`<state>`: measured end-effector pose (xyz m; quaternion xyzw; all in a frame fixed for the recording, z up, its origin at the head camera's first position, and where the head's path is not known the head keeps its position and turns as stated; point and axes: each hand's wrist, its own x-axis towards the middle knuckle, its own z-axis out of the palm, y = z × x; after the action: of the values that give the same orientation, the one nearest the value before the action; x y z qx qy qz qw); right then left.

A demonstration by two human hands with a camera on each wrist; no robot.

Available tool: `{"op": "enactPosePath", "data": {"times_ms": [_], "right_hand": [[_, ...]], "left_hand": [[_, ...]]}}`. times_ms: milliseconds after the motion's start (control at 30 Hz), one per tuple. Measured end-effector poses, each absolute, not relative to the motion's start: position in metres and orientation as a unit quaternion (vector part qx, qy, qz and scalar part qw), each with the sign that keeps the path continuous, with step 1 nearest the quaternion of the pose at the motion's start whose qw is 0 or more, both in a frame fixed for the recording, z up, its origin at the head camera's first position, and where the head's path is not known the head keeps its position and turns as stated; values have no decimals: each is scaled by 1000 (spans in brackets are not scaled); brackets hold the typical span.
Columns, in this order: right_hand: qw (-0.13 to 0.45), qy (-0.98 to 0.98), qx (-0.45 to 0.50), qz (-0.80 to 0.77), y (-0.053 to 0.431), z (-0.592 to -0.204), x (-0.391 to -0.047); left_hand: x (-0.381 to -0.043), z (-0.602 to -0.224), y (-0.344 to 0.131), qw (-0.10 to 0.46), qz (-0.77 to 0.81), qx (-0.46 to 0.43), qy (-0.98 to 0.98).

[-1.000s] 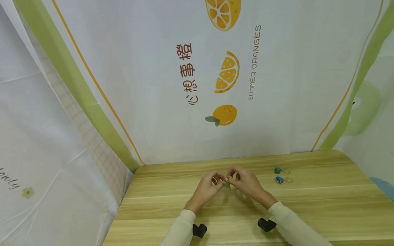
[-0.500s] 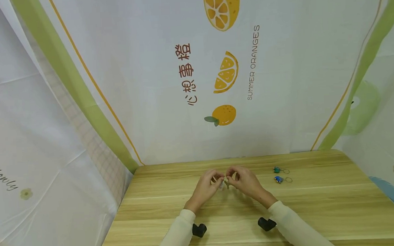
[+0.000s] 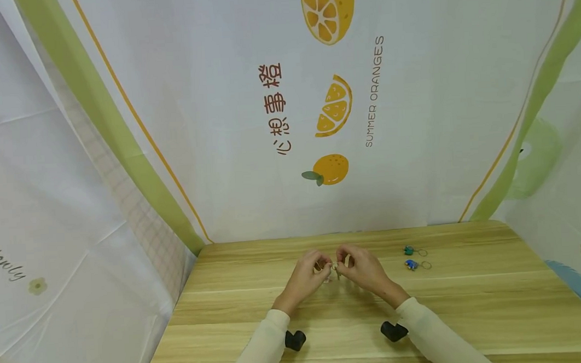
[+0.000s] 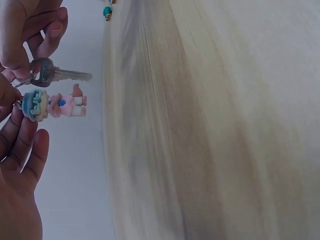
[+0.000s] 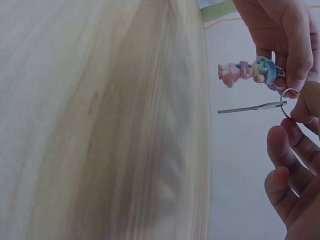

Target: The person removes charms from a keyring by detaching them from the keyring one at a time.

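Both hands meet over the wooden table, raised above its surface. The left hand (image 3: 306, 273) pinches a small figurine keychain (image 4: 60, 103) by its top end; the figurine has a blue-green head and a pinkish body. The right hand (image 3: 364, 266) pinches a thin metal split ring (image 5: 283, 111) between thumb and forefinger, its other fingers loosely bent. A silver key (image 4: 45, 72) hangs from that ring beside the figurine. The fingertips of the two hands are close together at the ring, and they hide part of it.
To the right on the table (image 3: 474, 303) lie a green keychain (image 3: 409, 250) and a blue keychain (image 3: 411, 265), each with a ring. Black pieces (image 3: 295, 340) sit at both wrists. A printed white curtain (image 3: 242, 206) stands behind the table's far edge.
The key and figurine have swung and turned slightly between the fingers. The right hand has shifted a little to the right; both hands keep their pinch.
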<state>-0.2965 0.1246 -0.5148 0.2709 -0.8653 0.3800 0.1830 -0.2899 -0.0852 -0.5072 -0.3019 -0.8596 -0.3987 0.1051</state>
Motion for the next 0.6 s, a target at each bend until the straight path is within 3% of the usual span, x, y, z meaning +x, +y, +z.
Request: {"op": "enactPosePath", "data": {"times_ms": [600], "right_hand": [[215,-863,306,340,123,-517,-296]], "left_hand": [[-287,-504,-86,78,-427,-271,-859]]}}
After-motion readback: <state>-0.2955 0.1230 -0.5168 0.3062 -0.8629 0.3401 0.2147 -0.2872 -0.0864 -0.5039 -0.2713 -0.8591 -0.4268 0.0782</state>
